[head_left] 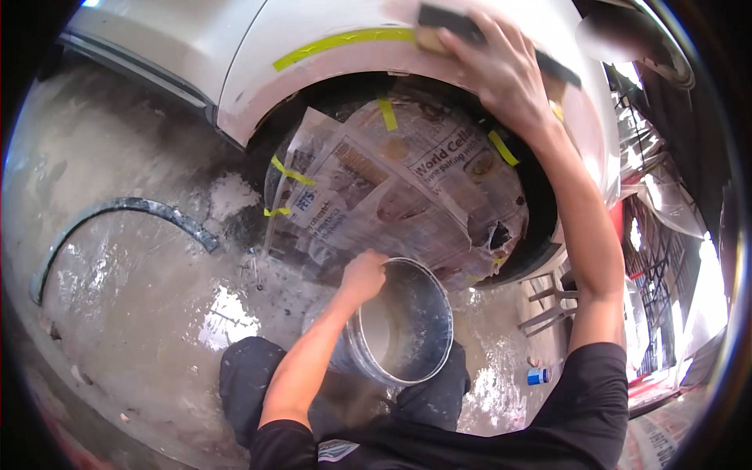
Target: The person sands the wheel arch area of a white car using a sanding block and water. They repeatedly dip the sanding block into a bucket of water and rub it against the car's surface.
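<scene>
**Sanding block on the wheel arch, bucket at the rim**

Sanding block [470, 35] sits at about one o'clock in the view, a dark flat pad with a tan backing, pressed flat against the white car fender [329, 70] just above the wheel opening.

Going from the left: a loose dark arch trim strip [117, 211] lies curved on the wet concrete floor [141, 305] at nine o'clock, well apart from the car. A yellow tape strip [337, 43] runs along the fender at eleven o'clock, beside a pinkish rubbed-down patch. Below it, the wheel is masked with newspaper [392, 196], held by short yellow tape tabs.

At six o'clock the left hand [364, 274] curls over the near rim of a metal bucket [407, 321] that stands on the floor between the person's knees and the masked wheel; its fingers are closed on the rim. The inside of the bucket looks grey and cloudy; whether it holds water I cannot tell.

At one o'clock the right hand [501, 74] spreads over the sanding block, fingers clasping its top and pushing it onto the panel.

By the look of it, the step in hand is rubbing down the arch lip. The next stroke calls for even pressure that follows the curve and stays off the tape line.
</scene>
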Demonstrator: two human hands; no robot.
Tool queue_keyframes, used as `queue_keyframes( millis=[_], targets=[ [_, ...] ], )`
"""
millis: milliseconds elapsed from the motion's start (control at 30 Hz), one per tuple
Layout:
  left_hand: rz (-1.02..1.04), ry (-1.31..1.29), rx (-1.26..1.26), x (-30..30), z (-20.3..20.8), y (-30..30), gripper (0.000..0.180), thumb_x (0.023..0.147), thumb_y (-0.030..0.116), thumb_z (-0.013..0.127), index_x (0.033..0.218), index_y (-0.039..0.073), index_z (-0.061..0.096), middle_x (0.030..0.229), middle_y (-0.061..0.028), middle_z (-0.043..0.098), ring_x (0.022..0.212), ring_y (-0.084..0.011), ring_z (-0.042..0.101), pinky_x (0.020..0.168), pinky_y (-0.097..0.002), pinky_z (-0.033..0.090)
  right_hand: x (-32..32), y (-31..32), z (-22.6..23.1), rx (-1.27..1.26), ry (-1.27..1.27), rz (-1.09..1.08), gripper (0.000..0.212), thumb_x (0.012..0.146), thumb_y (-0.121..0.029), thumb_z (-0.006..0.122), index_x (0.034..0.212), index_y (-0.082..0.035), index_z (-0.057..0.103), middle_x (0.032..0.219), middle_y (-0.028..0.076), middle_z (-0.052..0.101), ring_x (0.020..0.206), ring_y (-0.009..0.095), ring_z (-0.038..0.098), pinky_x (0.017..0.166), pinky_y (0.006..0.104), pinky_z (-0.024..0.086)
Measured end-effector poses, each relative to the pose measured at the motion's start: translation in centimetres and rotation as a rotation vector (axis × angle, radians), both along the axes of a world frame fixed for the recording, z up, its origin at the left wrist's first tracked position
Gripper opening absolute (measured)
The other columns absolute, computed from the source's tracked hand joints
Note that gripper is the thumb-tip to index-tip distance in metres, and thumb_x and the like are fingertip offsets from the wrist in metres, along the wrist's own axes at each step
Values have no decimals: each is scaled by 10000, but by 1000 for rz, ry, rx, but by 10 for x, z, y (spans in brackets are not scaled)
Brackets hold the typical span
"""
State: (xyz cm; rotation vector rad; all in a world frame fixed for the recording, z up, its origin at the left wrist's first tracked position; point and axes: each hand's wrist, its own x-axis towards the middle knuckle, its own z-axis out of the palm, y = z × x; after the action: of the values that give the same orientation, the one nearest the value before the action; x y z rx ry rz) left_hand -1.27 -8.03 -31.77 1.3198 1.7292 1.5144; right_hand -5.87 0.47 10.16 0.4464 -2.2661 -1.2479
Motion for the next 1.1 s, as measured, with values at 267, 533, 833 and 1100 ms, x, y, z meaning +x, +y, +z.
queue_keyframes(
  millis=[267,533,833,1100],
  targets=[
    [47,-12,38,-3,-5,-5,235,883,114,591,1052,84,752,1089,-240,671,1059,-449,646,909,-542,514,-16,-24,-7,8,-47,-142,640,780,-337,817,1384,-209,646,1326,263,533,1299,445,456,1128,550,380],
    [-42,-19,3,2,6,-3,218,889,119,607,1048,82,751,1136,-235,664,1078,-448,639,921,-537,511,-44,-55,12,-186,-59,-124,621,787,-390,807,1355,-185,665,1388,253,510,1288,455,471,1121,535,385],
    [-30,-17,43,9,-11,5,239,893,117,617,1086,83,753,1130,-213,674,1086,-435,649,940,-517,514,-18,-63,21,-318,59,-164,556,826,-331,777,1355,-197,666,1418,251,504,1320,460,467,1133,549,382],
    [5,43,-15,-4,-6,3,252,895,137,636,1113,116,759,1112,-195,680,1076,-430,652,921,-519,519,32,30,13,-133,91,-56,360,884,-109,671,1229,-168,755,1371,199,611,1202,413,591,982,534,472]
  ],
)
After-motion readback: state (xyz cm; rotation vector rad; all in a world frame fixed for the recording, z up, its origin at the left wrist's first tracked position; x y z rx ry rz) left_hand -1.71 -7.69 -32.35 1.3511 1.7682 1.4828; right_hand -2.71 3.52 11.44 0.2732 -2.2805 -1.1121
